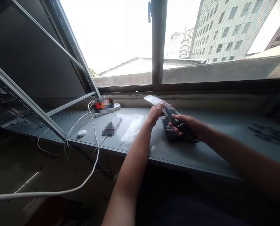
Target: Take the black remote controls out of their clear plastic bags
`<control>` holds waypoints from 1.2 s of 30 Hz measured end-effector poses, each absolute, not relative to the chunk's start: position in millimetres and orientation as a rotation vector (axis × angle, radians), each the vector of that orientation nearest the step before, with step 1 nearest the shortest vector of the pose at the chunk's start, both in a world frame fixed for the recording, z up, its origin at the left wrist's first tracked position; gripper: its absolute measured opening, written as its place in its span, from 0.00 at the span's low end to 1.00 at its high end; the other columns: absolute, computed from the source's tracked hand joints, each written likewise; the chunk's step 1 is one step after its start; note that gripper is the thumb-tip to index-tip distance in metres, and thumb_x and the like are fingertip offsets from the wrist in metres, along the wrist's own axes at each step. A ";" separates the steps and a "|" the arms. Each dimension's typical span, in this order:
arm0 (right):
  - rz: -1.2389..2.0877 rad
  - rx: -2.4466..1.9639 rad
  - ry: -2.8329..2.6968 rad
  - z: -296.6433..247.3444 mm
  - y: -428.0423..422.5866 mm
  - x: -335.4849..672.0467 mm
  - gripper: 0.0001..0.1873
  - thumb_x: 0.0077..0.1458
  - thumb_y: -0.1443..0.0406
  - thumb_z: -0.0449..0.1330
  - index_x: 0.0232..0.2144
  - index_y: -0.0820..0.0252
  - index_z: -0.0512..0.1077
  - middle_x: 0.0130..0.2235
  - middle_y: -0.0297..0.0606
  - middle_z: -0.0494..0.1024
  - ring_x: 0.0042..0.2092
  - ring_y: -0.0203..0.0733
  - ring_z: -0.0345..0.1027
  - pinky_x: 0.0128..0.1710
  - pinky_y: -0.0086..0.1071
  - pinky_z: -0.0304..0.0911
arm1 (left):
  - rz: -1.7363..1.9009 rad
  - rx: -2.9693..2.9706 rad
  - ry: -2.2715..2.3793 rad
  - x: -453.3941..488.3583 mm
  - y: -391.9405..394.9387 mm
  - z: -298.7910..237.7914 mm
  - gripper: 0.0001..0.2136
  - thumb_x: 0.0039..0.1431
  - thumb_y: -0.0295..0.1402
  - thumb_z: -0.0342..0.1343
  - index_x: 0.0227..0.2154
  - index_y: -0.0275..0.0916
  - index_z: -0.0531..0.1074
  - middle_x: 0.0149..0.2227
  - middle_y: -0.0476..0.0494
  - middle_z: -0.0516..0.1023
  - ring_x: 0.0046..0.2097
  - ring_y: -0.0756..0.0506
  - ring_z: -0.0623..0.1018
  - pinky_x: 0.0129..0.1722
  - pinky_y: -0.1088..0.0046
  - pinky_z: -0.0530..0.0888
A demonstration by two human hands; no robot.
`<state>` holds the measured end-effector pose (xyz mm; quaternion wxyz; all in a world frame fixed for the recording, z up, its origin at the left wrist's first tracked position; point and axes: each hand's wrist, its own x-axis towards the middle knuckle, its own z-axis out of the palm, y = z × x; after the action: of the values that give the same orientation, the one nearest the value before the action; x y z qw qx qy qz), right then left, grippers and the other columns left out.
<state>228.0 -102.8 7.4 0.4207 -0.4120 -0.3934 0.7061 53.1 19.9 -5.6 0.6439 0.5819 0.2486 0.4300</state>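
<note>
My left hand (pixel 155 113) is closed on a clear plastic bag (pixel 152 99) held above the table. The far end of a black remote control (pixel 182 126) appears to be inside this bag. My right hand (pixel 192 123) grips the remote control from the right, with its thumb on top and fingers beneath. Under my hands, more black remote controls (pixel 168 131) lie on the table; my right hand and the held remote partly hide them. Left of these, a pile of clear plastic bags (pixel 133 129) lies flat near the front edge.
The grey table (pixel 215 157) runs below a window (pixel 121 44). A white power strip (pixel 117 106), white cables (pixel 97 150) and a round white object (pixel 81 133) are at the left, beside a slanting metal frame (pixel 52 124). Several dark thin items (pixel 269 134) lie far right.
</note>
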 end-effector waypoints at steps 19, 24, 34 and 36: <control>1.615 -1.027 -0.845 16.9 -105.1 224.4 0.08 0.75 0.61 0.63 0.50 0.57 0.81 0.36 0.40 0.85 0.25 0.39 0.72 0.19 0.29 0.74 | 1.540 0.979 0.555 49.0 23.9 2.3 0.19 0.75 0.42 0.57 0.57 0.37 0.83 0.52 0.35 0.90 0.55 0.39 0.86 0.55 0.64 0.80; 1.507 -0.982 -0.890 20.5 -106.5 224.6 0.10 0.76 0.59 0.63 0.51 0.54 0.83 0.65 0.44 0.84 0.50 0.49 0.86 0.21 0.26 0.76 | 1.418 1.087 0.558 50.3 21.3 1.4 0.19 0.76 0.44 0.55 0.55 0.38 0.84 0.54 0.35 0.89 0.57 0.38 0.86 0.60 0.61 0.79; 1.489 -0.898 -1.004 17.4 -108.7 221.6 0.15 0.73 0.55 0.67 0.56 0.52 0.83 0.63 0.47 0.85 0.56 0.56 0.87 0.20 0.25 0.75 | 1.030 1.270 0.521 60.3 24.6 -11.5 0.22 0.72 0.50 0.63 0.57 0.39 0.85 0.48 0.39 0.89 0.46 0.43 0.86 0.50 0.67 0.83; 1.471 -0.912 -0.998 18.9 -109.1 221.8 0.13 0.75 0.55 0.65 0.54 0.53 0.83 0.63 0.47 0.84 0.55 0.56 0.87 0.20 0.25 0.75 | 1.128 1.234 0.551 60.3 30.2 -13.2 0.21 0.72 0.49 0.64 0.56 0.38 0.85 0.47 0.40 0.89 0.45 0.44 0.85 0.48 0.70 0.82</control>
<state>221.8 -109.1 18.9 0.5412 -0.3839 -0.4199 0.6192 60.3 30.2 -13.2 0.6369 0.5404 0.2414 0.4940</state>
